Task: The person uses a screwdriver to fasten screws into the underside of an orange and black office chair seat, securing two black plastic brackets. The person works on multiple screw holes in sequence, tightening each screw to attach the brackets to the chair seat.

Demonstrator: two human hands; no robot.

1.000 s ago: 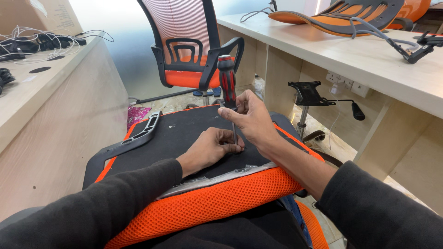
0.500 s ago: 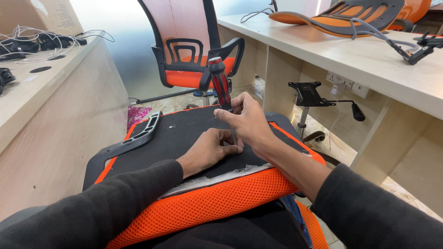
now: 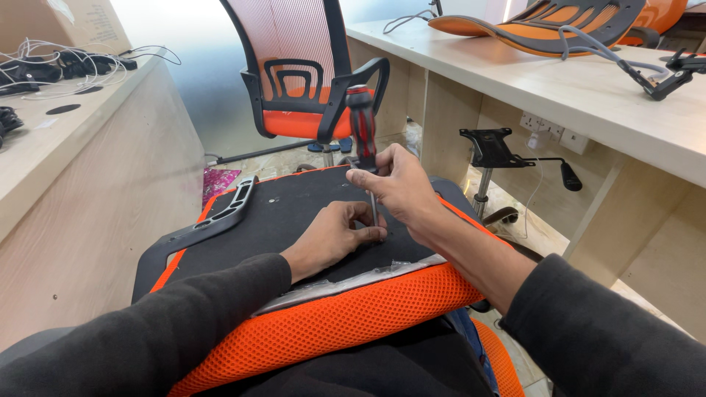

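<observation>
on the seat base (image 3: 294,213), right hand (image 3: 393,184) grips screwdriver (image 3: 362,129) (upright); left hand (image 3: 338,235) pinches its tip.

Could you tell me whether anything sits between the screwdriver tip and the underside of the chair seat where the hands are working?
Nothing visible does. The right hand holds the screwdriver upright, and the left hand pinches around its tip on the seat underside, so the contact point is hidden.

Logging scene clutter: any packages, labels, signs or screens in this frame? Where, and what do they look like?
Cardboard box: top left corner, on the pale wooden counter; brown, rectangular, cut off by the frame edge.
Label on the box: small pale patch on its front face, beside dark print.
Signs or screens: none visible.
</observation>
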